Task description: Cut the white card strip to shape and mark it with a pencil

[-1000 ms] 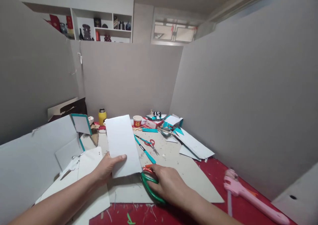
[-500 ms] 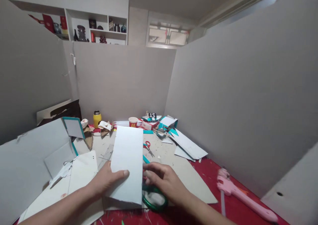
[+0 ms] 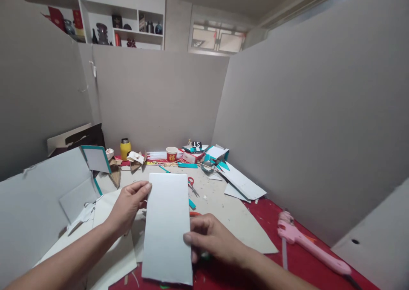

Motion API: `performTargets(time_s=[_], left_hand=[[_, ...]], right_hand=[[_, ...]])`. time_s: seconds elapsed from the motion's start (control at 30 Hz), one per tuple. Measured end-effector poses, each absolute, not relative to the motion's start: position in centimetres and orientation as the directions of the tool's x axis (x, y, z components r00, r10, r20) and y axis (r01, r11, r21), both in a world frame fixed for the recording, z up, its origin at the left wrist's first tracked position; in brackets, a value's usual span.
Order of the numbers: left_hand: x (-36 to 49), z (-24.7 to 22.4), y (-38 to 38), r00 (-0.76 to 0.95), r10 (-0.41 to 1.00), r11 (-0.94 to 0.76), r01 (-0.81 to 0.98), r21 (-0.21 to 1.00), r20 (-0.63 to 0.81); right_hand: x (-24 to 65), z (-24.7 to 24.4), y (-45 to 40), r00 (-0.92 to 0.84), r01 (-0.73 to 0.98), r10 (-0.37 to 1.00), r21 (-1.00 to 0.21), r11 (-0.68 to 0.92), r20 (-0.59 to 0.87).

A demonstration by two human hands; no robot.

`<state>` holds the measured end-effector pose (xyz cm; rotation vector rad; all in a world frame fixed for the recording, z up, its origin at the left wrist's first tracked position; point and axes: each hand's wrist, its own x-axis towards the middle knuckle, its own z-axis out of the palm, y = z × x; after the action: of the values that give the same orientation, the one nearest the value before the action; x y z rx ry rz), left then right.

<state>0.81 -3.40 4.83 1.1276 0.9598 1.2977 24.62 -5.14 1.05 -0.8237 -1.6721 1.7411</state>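
White cardboard rectangle [image 3: 168,228] is held on the near side of the red-handled scissors [image 3: 192,187], my left hand [image 3: 129,203] pinching its upper left edge, my right hand [image 3: 214,239] gripping lower on the right, likely so I keep it untwisted.

White card [image 3: 168,228], pink glue gun [image 3: 316,247], yellow bottle [image 3: 125,150], red-and-white cup [image 3: 171,154] with gold lettering

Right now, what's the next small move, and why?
Probably ease the white panel forward onto the beige sheet: left hand and right hand grip opposite long edges, and its near end shows over the red surface.
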Motion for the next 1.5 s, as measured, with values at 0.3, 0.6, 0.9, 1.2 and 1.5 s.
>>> performTargets(time_s=[0.3, 0.6, 0.9, 1.2, 1.5], left_hand=[[0.9, 4.8, -3.2, 0.011, 0.998, -0.054, -0.293, 0.954, 0.06], [0.5, 3.5, -1.8, 0.076, 0.994, 0.1, -0.404, 0.909, -0.076], [1.9, 1.8, -3.0, 0.523, 0.835, 0.344, -0.258, 0.903, -0.169], [1.3, 1.7, -2.7, 0.455, 0.887, 0.239, -0.293, 0.926, -0.085], [0.6, 1.3, -1.7, 0.318, 0.935, 0.262, -0.32, 0.911, -0.157]], right_hand=[[24.8, 1.0, -5.1, -0.713, 0.078, 0.693, -0.994, -0.074, -0.108], [24.7, 0.9, -5.0, -0.619, 0.041, 0.768, -0.984, -0.173, -0.161], [24.8, 2.2, -4.2, -0.393, 0.011, 0.905, -0.985, -0.173, -0.164], [25.1, 5.4, -1.3, -0.384, 0.067, 0.92, -0.996, -0.055, -0.077], [22.0, 4.3, 3.3, -0.566, 0.012, 0.823, -0.999, -0.038, -0.038]])
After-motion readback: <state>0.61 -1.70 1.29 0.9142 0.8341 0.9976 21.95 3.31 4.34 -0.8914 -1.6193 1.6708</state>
